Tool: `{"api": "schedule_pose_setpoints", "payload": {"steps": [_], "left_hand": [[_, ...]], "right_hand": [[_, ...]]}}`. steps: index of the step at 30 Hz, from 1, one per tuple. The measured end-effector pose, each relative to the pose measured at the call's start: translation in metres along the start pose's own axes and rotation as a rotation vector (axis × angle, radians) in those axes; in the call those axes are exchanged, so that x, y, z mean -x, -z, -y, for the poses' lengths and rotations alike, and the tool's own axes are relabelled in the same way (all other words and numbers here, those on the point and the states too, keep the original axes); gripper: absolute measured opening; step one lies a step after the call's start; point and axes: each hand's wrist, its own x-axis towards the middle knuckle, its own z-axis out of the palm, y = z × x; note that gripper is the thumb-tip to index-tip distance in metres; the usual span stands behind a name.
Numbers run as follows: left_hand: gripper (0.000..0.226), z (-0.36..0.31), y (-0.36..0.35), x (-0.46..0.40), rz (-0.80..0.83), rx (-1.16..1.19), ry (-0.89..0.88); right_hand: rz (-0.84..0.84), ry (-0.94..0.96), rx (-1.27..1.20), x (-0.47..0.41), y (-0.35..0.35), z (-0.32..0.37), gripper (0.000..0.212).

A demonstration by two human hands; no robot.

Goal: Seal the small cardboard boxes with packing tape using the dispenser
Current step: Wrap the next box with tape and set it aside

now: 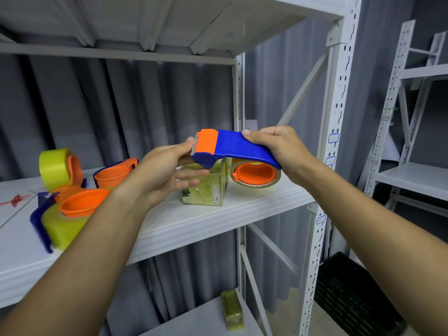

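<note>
The right hand (278,146) clenches the blue dispenser (232,151) by its handle; the left hand (164,170) pinches its orange blade end, above the tape-wrapped box (206,187) near the shelf's (218,224) front edge.

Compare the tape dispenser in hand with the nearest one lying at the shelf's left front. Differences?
The held dispenser is up off the shelf, gripped by the right hand with the left hand at its blade end; the front-left dispenser lies on the shelf, untouched. The held one's roll looks thin and nearly clear; the front-left one carries a thick yellow roll. Both have blue bodies and orange hubs.
</note>
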Motion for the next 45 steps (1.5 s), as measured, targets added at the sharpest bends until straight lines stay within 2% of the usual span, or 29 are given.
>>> {"api": "schedule_pose_setpoints", "payload": {"steps": [7,14,17,21,24,34,41,45], "left_hand": [[0.019,0.003,0.0,-0.001,-0.046,0.043,-0.014],[0.019,0.005,0.0,-0.003,-0.069,0.074,-0.038],[0.022,0.006,0.001,-0.002,-0.019,0.076,-0.032],[0.025,0.006,-0.001,0.003,0.087,0.034,-0.054],[0.029,0.005,-0.006,0.005,0.132,0.013,-0.109],[0.032,0.008,-0.024,0.004,-0.119,-0.022,-0.328],[0.023,0.015,-0.03,0.002,-0.18,-0.17,-0.322],[0.03,0.015,-0.033,0.004,-0.163,-0.151,-0.281]], "right_hand": [[0.016,0.027,-0.04,-0.003,-0.003,-0.002,0.027],[0.031,0.025,-0.112,-0.005,-0.005,-0.01,0.028],[0.047,-0.002,-0.202,-0.006,-0.005,-0.014,0.026],[0.109,-0.145,-0.448,-0.007,-0.004,-0.018,0.033],[0.155,-0.209,-0.546,-0.008,-0.005,-0.019,0.029],[0.117,-0.306,-0.537,-0.01,-0.011,-0.015,0.038],[0.021,-0.31,-0.481,-0.005,-0.014,-0.015,0.038],[0.007,-0.293,-0.465,-0.004,-0.015,-0.012,0.034]]}}
